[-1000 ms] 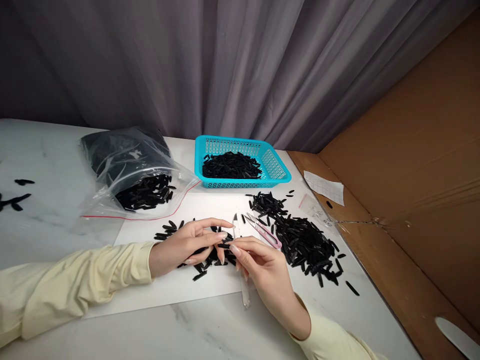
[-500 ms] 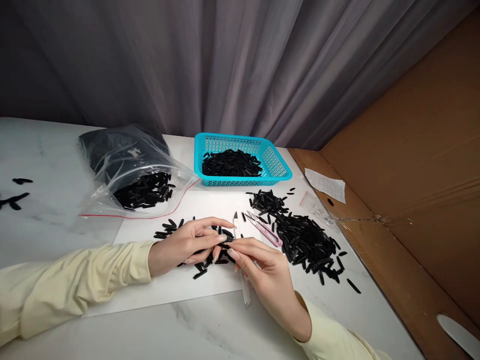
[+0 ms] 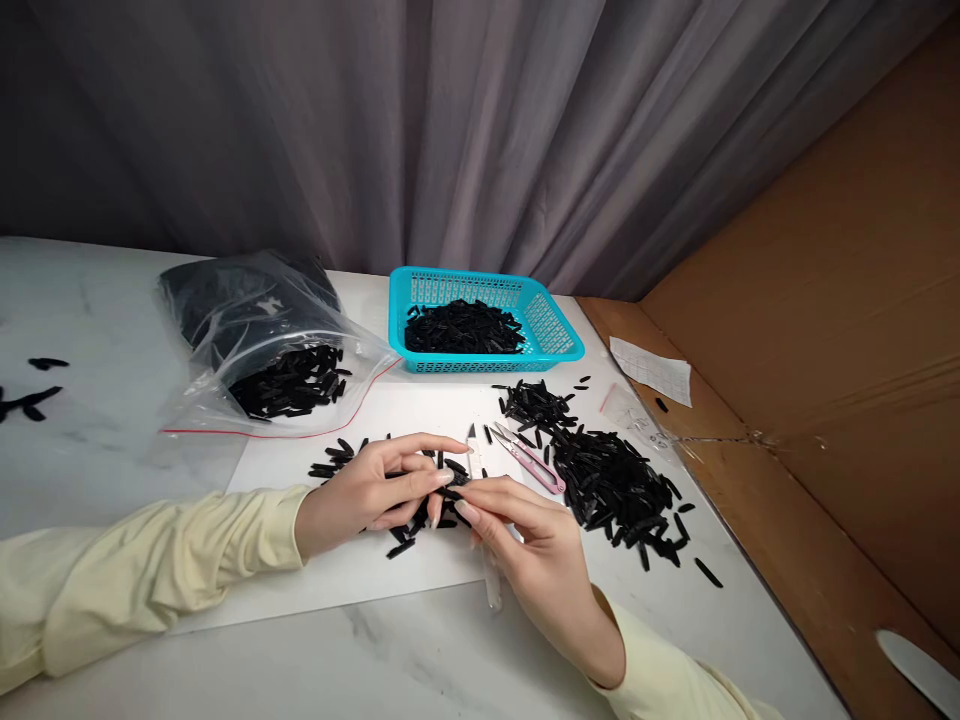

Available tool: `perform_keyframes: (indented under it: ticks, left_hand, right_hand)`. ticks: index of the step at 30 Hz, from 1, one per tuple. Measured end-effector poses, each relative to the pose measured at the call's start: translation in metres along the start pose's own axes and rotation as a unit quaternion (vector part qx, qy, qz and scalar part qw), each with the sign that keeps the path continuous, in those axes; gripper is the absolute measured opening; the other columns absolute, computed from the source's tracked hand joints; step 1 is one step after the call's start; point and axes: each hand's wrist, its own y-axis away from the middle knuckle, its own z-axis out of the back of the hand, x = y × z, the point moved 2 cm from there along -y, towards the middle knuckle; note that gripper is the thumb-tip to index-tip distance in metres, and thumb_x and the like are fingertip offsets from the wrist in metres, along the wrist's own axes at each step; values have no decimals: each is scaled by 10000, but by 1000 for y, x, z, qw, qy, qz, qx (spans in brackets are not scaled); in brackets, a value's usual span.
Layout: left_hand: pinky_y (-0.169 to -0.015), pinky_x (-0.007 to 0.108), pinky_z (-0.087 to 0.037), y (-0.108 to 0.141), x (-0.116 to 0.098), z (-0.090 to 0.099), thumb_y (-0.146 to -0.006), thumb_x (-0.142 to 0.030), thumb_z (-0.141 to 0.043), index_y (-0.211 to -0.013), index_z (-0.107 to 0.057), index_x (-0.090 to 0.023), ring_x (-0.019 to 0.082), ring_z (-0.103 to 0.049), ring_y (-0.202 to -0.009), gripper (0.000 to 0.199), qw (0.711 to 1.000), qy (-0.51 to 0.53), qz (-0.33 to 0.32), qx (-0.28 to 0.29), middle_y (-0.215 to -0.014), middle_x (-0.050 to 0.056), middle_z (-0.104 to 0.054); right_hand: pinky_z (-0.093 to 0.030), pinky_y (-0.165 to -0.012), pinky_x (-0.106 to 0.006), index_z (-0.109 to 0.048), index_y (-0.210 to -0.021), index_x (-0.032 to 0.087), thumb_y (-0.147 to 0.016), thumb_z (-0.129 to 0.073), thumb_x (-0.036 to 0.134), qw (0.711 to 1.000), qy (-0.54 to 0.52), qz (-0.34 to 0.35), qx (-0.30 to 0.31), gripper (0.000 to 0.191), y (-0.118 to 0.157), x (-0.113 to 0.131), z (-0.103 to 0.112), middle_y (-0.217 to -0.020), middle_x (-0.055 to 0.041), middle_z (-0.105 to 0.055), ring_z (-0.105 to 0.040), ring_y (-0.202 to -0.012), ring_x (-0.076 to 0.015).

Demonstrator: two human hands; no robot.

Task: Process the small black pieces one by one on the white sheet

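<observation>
My left hand [image 3: 390,487] pinches a small black elongated piece [image 3: 452,492] between thumb and finger, its index finger stretched out above. The other end of that piece is in the fingertips of my right hand [image 3: 532,545], which are pressed together. Under both hands, more black pieces [image 3: 403,547] lie scattered on a white sheet [image 3: 300,585]. A white-handled craft knife [image 3: 491,585] lies on the sheet, partly hidden beneath my right hand, its blade pointing away. Close to its right rest pink thread snips [image 3: 536,466], their blades apart.
A blue basket [image 3: 487,361] with black pieces stands at the back. Left of it lies an open clear zip bag [image 3: 225,400] of black pieces. A large black heap [image 3: 611,490] spreads at the right. Paper [image 3: 651,370] and a small plastic bag [image 3: 634,415] lie by the cardboard wall [image 3: 825,300].
Both hands stay in almost the same place around the black piece. Only slight finger movement shows; everything on the table lies as before.
</observation>
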Motion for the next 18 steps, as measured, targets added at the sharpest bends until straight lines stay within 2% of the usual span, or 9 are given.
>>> perform_keyframes:
  ticks: [10,18]
  left_hand:
    - [-346,163,-143,3,0,-2,-837,-338,-570,-1184,-509,-132,-3,-242,-352,408,1000,1,-28,-1,-640,-14,-576]
    - [-347,161,-154,3,3,-1,-843,-356,-564,-1187,-516,-126,3,-259,-364,416,999,0,-38,-2,-657,3,-596]
  right_hand:
    - [-483,-527,-203,-729,-910,221,-816,-581,82,1000,0,31,2,224,1,3,0,-831,-51,-679,-564,-571,-102]
    - [-496,-527,-207,-720,-920,166,-819,-573,71,998,9,57,-1,202,2,1,-1,-841,-75,-682,-600,-624,-121]
